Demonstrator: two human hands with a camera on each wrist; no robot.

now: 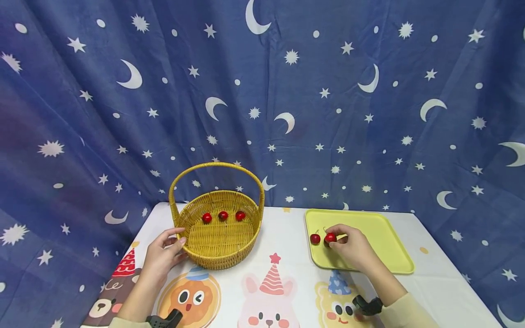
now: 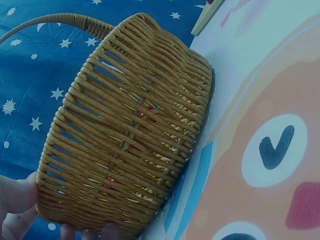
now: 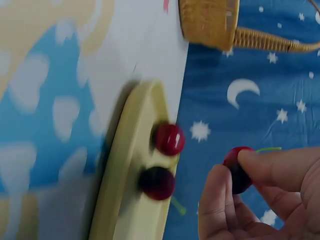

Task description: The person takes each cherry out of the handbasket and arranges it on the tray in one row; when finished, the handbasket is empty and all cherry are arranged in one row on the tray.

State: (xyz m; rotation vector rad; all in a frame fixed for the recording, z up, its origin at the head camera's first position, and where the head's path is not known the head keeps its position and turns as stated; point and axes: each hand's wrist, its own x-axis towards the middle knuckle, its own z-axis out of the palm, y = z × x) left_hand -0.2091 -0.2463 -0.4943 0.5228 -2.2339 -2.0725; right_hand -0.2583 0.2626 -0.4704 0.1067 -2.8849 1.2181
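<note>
My left hand (image 1: 162, 253) grips the left side of a yellow-brown wicker basket (image 1: 221, 263), near the foot of its tall arched handle (image 1: 217, 164). In the left wrist view, the thumb (image 2: 20, 195) lies at the basket's rim, with fingertips against the woven side. Three red cherries (image 1: 223, 216) sit in a row inside the basket. My right hand (image 1: 354, 248) pinches a dark red cherry (image 3: 239, 170) with a green stem between thumb and fingers, above a yellow tray (image 1: 377, 237). Two more cherries (image 3: 169, 139) lie at the tray's left end, one partly hidden by the hand in the head view.
A white tablecloth (image 1: 283, 232) with printed cartoon animals covers the table. Behind it hangs a blue curtain (image 1: 303, 136) with white moons and stars. The basket stands on the left and the tray on the right, with a stretch of cloth between them.
</note>
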